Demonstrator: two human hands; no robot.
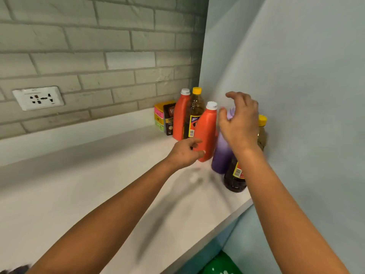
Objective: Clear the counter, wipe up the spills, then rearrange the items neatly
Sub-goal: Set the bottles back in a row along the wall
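On the white counter (83, 190), in the far right corner, stands a group of bottles. My left hand (184, 152) grips the base of a tilted orange bottle (206, 129) with a white cap. My right hand (240, 123) hovers with fingers spread just above a purple bottle (220, 157). A dark bottle (235, 178) with a red and yellow label stands in front, partly hidden by my right forearm. Behind are a second orange bottle (180, 117), a yellow-capped oil bottle (195, 109) and another yellow-capped bottle (262, 131) against the wall.
Small coloured boxes (165, 117) are stacked against the brick backsplash beside the bottles. A wall socket (38, 98) sits at the left. A pale blue wall (296, 76) bounds the counter on the right. Something green (219, 264) lies below the counter edge.
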